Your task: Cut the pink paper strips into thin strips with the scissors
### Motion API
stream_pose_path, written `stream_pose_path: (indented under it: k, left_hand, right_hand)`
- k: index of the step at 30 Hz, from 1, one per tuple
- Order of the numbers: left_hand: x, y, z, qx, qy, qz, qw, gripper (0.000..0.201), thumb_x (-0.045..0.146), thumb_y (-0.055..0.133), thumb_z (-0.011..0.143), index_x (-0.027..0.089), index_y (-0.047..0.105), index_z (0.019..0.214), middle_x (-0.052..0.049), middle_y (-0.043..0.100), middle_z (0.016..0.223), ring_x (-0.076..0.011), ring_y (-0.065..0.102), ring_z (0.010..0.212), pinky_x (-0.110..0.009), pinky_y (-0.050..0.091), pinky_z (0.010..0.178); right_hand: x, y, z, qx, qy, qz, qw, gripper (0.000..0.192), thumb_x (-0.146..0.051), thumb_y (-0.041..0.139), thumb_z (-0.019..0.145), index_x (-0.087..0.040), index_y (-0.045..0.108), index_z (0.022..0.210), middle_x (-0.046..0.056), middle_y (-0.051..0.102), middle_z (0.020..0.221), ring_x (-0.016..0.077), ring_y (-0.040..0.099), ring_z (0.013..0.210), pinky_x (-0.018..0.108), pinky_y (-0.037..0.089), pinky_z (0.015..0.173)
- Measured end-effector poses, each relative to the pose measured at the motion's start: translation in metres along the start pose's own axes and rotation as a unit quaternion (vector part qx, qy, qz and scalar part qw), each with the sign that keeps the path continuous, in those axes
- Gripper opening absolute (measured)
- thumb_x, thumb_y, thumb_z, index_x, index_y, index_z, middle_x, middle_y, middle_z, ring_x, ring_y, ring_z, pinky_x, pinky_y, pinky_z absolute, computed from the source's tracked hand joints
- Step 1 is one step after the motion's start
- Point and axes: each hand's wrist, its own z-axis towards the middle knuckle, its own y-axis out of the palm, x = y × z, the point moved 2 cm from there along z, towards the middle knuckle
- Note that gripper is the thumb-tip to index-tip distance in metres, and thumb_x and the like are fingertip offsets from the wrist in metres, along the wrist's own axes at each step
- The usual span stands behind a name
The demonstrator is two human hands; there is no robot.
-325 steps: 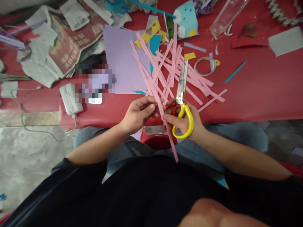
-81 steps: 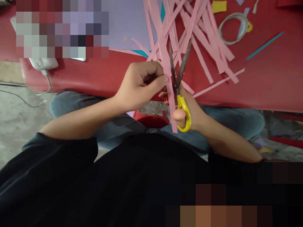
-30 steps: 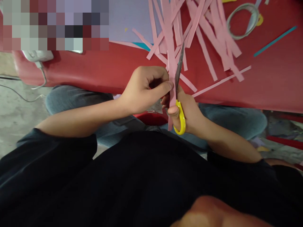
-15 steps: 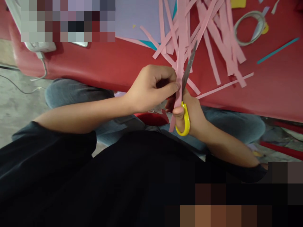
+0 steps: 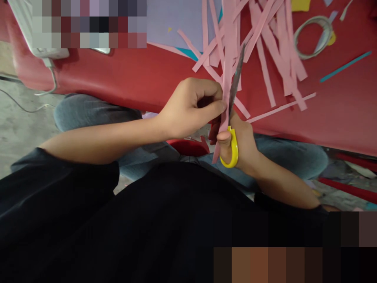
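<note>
My left hand pinches a long pink paper strip between thumb and fingers. The strip runs from the pile on the table down past my right hand, its lower end hanging over my lap. In my right hand is a pair of scissors with yellow handles, my thumb through one loop. The dark blade points away from me, along the right side of the strip. Part of the scissors and some right fingers are hidden behind the strip.
Several loose pink paper strips lie across the red table. To their right are a roll of tape and a thin teal strip. Lilac sheets lie behind. A white power strip with a cable is at the far left.
The view has shifted slightly. Both hands keep their hold on the strip and the scissors, and their positions relative to each other look nearly the same.
</note>
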Motion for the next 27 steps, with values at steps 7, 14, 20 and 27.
stream_pose_path:
  k: [7,14,20,27]
  left_hand:
    - [0.004,-0.003,-0.001,-0.018,-0.01,-0.002,1.0,0.037,0.029,0.08,0.101,0.022,0.065,0.068,-0.002,0.067,0.069,-0.0151,0.059,0.061,-0.034,0.049,0.06]
    - [-0.002,-0.001,0.0,-0.014,0.025,-0.01,1.0,0.029,0.023,0.075,0.099,0.022,0.068,0.071,-0.003,0.066,0.068,-0.0159,0.056,0.061,-0.034,0.042,0.057]
    - [-0.001,-0.001,-0.001,-0.016,0.03,-0.012,0.999,0.033,0.029,0.077,0.1,0.021,0.065,0.07,-0.003,0.064,0.068,-0.0149,0.054,0.06,-0.034,0.039,0.058]
    - [0.008,-0.003,-0.003,-0.033,0.005,0.008,0.999,0.036,0.034,0.078,0.103,0.021,0.065,0.072,-0.002,0.067,0.071,-0.015,0.062,0.065,-0.032,0.049,0.061]
  right_hand:
    - [-0.006,-0.003,-0.001,0.015,-0.003,-0.018,1.0,0.092,-0.105,0.033,0.092,-0.02,0.06,0.114,0.005,0.067,0.076,0.0236,0.065,0.062,0.036,0.045,0.061]
    - [-0.003,-0.005,-0.002,0.035,-0.024,-0.039,0.998,0.089,-0.103,0.039,0.094,-0.021,0.065,0.118,0.005,0.07,0.073,0.025,0.067,0.064,0.036,0.044,0.062]
    - [-0.005,-0.002,-0.002,0.065,-0.038,-0.03,0.997,0.079,-0.098,0.049,0.096,-0.022,0.065,0.11,0.0,0.062,0.064,0.0204,0.061,0.053,0.034,0.042,0.055]
    - [0.0,-0.01,0.003,0.119,-0.029,0.032,0.992,0.056,-0.081,0.059,0.104,-0.025,0.068,0.105,0.002,0.063,0.071,0.0195,0.059,0.062,0.037,0.045,0.057]
